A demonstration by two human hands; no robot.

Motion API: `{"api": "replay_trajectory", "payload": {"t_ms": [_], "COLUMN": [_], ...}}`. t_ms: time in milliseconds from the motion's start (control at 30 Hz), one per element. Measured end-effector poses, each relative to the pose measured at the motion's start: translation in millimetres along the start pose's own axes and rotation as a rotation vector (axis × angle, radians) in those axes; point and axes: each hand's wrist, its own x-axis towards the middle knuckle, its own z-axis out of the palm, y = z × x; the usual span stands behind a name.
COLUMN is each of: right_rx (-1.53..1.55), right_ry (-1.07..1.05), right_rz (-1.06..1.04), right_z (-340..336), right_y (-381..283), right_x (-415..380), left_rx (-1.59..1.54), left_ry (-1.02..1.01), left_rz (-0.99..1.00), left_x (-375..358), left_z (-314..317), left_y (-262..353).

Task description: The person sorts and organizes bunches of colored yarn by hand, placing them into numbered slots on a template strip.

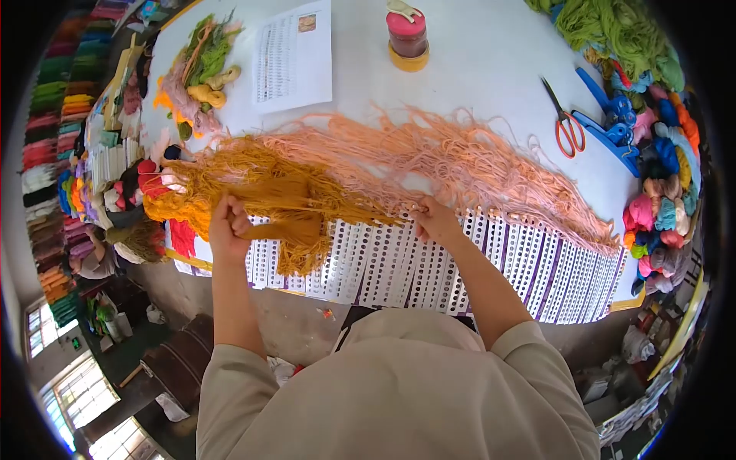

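Note:
My left hand (230, 224) is closed round a bundle of golden-brown yarn (284, 195), which spreads to the right and hangs over the strips. My right hand (435, 221) is pinched at the top edge of the white perforated strips (414, 264), beside the ends of the brown yarn; what its fingers hold is too small to make out. Long peach-pink yarn (475, 165) lies behind both hands, along the tops of the strips. The strips, with rows of round holes and purple bands between some, lie side by side along the near table edge.
Red-handled scissors (569, 134) and a blue tool (609, 123) lie at the right. A printed sheet (291, 57) and a red-topped container (406, 34) stand toward the back. Coloured yarn bundles (659, 199) line the right edge; more yarn (201, 69) lies back left.

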Motion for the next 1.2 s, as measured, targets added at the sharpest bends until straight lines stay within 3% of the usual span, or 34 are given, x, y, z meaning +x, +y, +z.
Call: {"api": "replay_trajectory", "payload": {"t_ms": [67,100,167,233,300,400,467,633,700,733,767,1200], "right_rx": [-0.031,-0.062,-0.097,-0.320,-0.187,0.254,0.647,0.491,0.515,0.510,0.573,0.979], "right_ry": [0.028,0.050,0.085,0.358,0.287,0.340,0.190,0.142,0.163,0.168,0.158,0.051], "right_rz": [-0.001,-0.006,-0.021,-0.267,-0.207,-0.395,-0.375,-0.459,-0.494,-0.505,-0.511,-0.447], "right_z": [3,4,12,26,35,53,60,91,105,110,114,152], "right_y": [-3,-5,-6,-4,-33,-69,-100,-141,-139,-138,-138,-145], "right_x": [-3,-6,-16,-26,-53,-96,-138,-196,-199,-202,-206,-226], "left_rx": [0.513,0.775,0.734,0.534,0.272,-0.078,-0.096,-0.006,0.033,0.080,0.125,0.114], "left_ry": [0.275,0.373,0.120,-0.183,-0.287,-0.606,-0.633,-0.803,-0.820,-0.774,-0.725,-0.699], "left_rz": [0.266,0.223,0.137,-0.030,-0.146,-0.194,-0.196,-0.185,-0.226,-0.144,-0.063,0.061], "left_x": [-18,-23,-54,-74,-87,-120,-133,-158,-171,-178,-183,-197], "left_z": [27,32,56,71,84,108,109,96,92,93,92,59], "left_y": [3,3,-7,-35,-73,-75,-77,-71,-61,-59,-57,-38]}}
